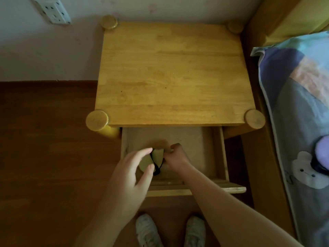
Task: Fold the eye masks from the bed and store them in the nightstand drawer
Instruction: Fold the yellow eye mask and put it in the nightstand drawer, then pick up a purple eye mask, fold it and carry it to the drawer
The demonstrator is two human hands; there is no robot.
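Bedroom corner, dim light: wooden nightstand (170,75) against the wall, bed (300,122) on its right with a patterned cover, wood floor. The nightstand drawer (195,145) is pulled out, bare apart from what the hands carry.

Both hands are inside the drawer, front-left area. Folded eye mask (153,160), yellowish with a black strap, sits between them, low over the drawer floor; can't tell if it's resting yet. Right hand (175,156) is closed, pinching the mask's right edge. Left hand (132,172) is open, fingers spread, hovering just beside and above the mask, not gripping.

Risks, as I read it:
- Fold springs open on release; only one edge is pinched, and the strap loop is loose.
- Strap snags a finger on withdrawal and drags the mask out.
- More masks appear to remain on the bed, lower right; too blurred to be sure.
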